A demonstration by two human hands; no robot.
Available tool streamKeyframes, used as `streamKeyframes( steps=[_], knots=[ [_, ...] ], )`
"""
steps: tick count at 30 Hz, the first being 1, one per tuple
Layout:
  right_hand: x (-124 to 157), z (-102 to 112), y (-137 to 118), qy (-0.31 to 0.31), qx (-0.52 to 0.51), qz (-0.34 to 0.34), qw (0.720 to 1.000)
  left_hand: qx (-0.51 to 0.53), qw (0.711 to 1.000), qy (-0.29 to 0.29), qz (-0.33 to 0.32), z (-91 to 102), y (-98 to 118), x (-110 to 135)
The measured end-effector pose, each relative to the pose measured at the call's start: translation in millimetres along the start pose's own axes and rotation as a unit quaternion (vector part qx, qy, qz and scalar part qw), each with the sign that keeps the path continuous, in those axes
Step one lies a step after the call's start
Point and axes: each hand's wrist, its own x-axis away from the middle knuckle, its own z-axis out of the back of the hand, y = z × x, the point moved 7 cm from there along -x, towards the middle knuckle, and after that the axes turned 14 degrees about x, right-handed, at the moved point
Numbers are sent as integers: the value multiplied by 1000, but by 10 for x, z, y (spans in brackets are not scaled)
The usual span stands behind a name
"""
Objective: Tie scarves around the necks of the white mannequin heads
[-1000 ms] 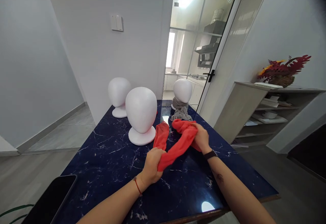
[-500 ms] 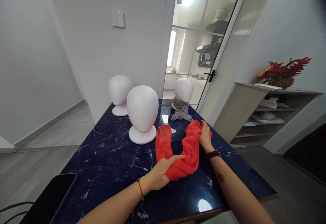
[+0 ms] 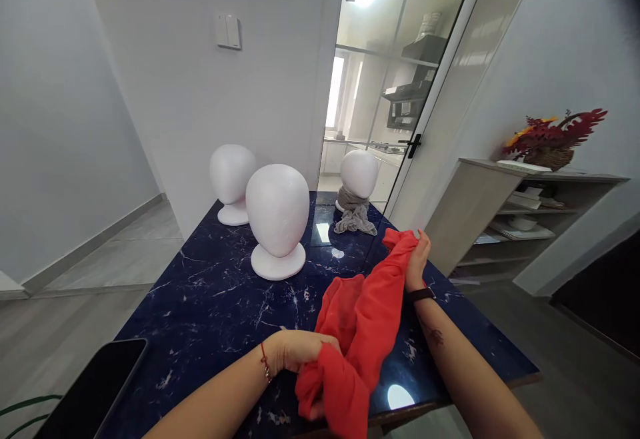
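A red scarf (image 3: 377,312) stretches between both hands above the near right part of the table. My left hand (image 3: 305,351) is closed on its lower end, the fingers partly buried in the cloth, and some fabric drops past the table's front edge. At the upper end, my right hand (image 3: 417,262) grips the bunched cloth. A bare white foam head (image 3: 278,212) on a round base stands left of the scarf. Farther back, another foam head (image 3: 359,172) has a grey scarf (image 3: 355,212) wrapped around its neck.
The dark blue marbled table (image 3: 220,319) stands against a wall and a glass door (image 3: 380,79). A third foam head (image 3: 233,176) is behind the nearest one. A black phone (image 3: 95,386) lies at the left edge. On the right are a shelf unit (image 3: 480,206) and a flower basket (image 3: 550,152).
The red scarf has gone from a loose U shape to a length pulled between the hands. My left hand has turned and drawn its end nearer; my right hand has shifted slightly right.
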Motion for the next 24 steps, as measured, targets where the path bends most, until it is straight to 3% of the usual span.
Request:
streamKeyframes(
  steps=[2,3,10,15,20,24],
  knots=[
    [14,-62,81,-28,21,-33,999,18,986,-114,117,-167,-150,49],
    [23,-94,114,-42,33,-45,998,27,981,-131,139,-188,-160,72],
    [92,-139,77,-78,81,-57,992,161,986,-18,28,142,72,39],
    [298,-368,-36,-214,103,18,971,169,977,85,-96,392,191,-7],
    [356,-536,-135,-229,10,93,969,148,979,96,-107,361,181,-72],
    [347,-565,-239,-230,-92,98,964,152,973,131,-114,391,178,-109]
  ],
)
